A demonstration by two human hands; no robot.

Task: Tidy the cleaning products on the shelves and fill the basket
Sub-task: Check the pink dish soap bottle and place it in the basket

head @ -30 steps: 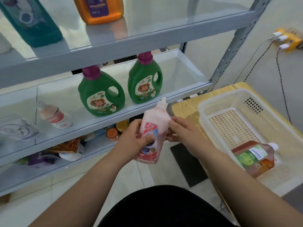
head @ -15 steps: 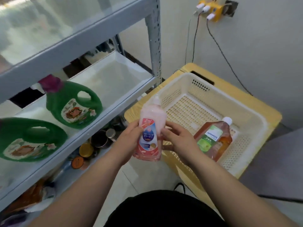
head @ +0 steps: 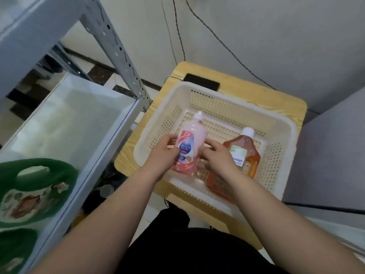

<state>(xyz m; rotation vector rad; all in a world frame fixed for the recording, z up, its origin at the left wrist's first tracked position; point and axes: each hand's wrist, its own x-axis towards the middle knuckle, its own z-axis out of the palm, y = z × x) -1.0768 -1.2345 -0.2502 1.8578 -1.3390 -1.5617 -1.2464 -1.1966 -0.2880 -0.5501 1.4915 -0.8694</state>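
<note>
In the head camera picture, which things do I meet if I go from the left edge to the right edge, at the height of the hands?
green jug → shelf → left hand → pink bottle → right hand → orange bottle → the right wall of the basket.

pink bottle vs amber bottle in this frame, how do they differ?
The pink bottle is held by the left hand and right hand over the basket; the amber bottle lies in it, unheld. Pink has a narrow nozzle tip, amber a wide round cap. Both caps are white.
</note>
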